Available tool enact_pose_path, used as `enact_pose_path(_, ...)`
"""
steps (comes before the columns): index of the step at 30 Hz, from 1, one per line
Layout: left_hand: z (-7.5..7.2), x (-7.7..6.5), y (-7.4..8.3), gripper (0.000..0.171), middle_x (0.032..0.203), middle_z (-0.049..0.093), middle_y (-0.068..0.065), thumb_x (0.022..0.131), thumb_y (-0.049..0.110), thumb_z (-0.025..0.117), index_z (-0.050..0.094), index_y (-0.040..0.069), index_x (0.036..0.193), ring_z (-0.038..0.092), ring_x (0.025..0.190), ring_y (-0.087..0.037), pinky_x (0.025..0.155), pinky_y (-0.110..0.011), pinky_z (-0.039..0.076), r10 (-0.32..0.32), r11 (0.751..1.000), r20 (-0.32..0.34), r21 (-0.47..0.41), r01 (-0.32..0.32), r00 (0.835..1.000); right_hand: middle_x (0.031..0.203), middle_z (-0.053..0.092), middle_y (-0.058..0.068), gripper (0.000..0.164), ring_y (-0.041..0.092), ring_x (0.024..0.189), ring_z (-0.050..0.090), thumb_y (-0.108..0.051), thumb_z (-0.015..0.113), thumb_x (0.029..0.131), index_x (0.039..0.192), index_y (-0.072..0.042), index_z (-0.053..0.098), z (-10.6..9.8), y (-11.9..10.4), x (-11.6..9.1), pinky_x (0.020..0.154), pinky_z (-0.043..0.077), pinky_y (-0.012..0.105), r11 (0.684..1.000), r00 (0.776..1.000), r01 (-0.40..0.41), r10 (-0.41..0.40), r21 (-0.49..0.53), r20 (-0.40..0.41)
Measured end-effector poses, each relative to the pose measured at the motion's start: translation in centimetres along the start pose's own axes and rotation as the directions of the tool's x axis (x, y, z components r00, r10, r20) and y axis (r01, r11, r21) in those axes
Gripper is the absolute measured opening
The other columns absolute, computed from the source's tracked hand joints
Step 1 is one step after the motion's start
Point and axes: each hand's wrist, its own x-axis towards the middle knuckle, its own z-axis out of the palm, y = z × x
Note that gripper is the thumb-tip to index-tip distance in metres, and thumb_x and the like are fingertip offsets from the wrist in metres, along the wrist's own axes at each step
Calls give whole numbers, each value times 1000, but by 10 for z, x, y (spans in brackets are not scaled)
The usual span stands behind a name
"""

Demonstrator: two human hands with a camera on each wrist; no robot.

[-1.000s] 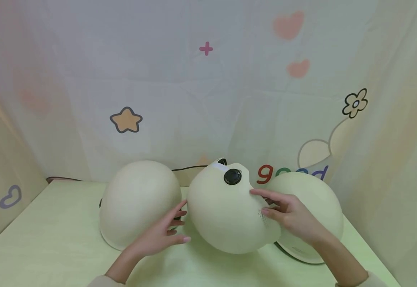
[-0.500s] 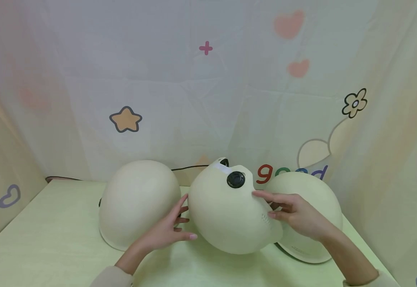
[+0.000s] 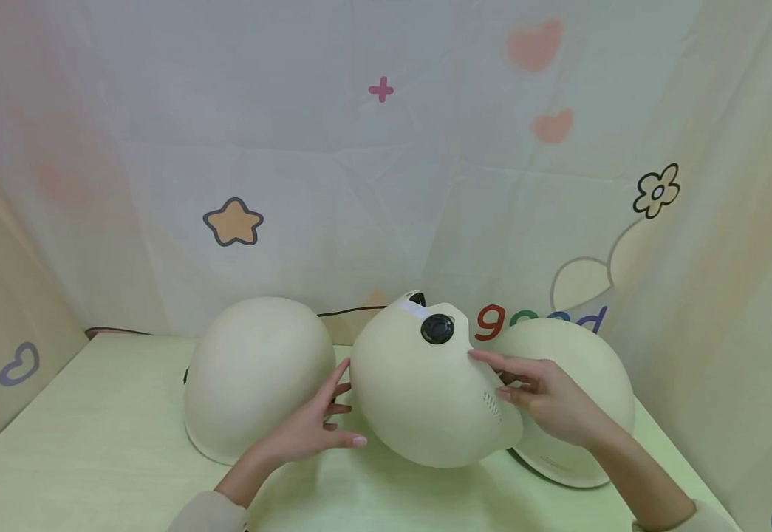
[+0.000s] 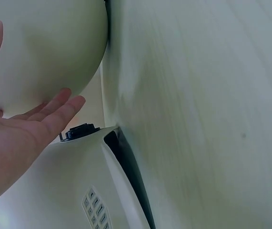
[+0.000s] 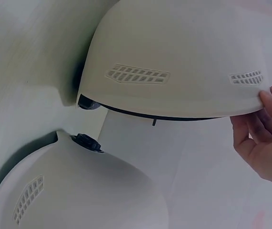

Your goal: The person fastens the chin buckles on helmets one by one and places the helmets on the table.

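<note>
The middle helmet [image 3: 425, 391] sits tilted between two others, its rim turned away from the person and its rounded shell low over the tabletop [image 3: 93, 443]. It could roll or swing, I judge, if the rim slipped, since only one side is gripped; a lean sideways might knock the left helmet [image 3: 259, 369] or right helmet [image 3: 588, 369]. The right hand [image 3: 552, 399] pinches the rim, thumb outside and fingers beneath; the left hand [image 3: 309, 430] is spread wide, fingertips at the shell's near-left side, gripping nothing.
</note>
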Motion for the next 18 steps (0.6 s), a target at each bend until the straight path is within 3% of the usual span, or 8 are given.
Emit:
enact_pose_path(6, 1, 1, 1, 103, 146, 19, -21, 79, 23, 73, -5, 30, 146, 39, 121, -38, 94, -50, 37, -16, 1000, 6, 13, 16, 1000, 134, 47, 9, 52, 29, 120, 44, 11, 58, 82, 128, -12, 54, -3, 3, -1, 87, 46, 32, 1000, 1000, 18, -18, -20, -24)
enact_pose_path(10, 4, 3, 2, 102, 147, 18, -16, 80, 23, 72, -4, 30, 146, 39, 122, -37, 94, -49, 37, -19, 1000, 21, 17, 19, 1000, 132, 48, 11, 51, 29, 118, 46, 9, 60, 81, 128, -9, 54, -8, 8, -4, 88, 45, 33, 999, 998, 34, -35, -28, -46)
enact_pose_path(15, 10, 5, 3, 99, 148, 17, -13, 81, 26, 71, -4, 34, 145, 37, 123, -38, 94, -47, 38, -18, 999, 62, 33, 16, 998, 132, 47, 13, 49, 13, 106, 55, 7, 60, 82, 129, -5, 52, -15, 19, -9, 83, 46, 22, 1000, 996, 25, -25, 6, -84)
enact_pose_path(18, 13, 6, 3, 98, 148, 18, -15, 81, 26, 70, -4, 36, 145, 37, 123, -39, 94, -49, 37, -19, 999, 79, 46, 15, 997, 131, 50, 3, 49, 7, 98, 56, 5, 59, 83, 130, -7, 51, -18, 25, -12, 79, 47, 21, 1000, 995, 3, 0, 31, -103)
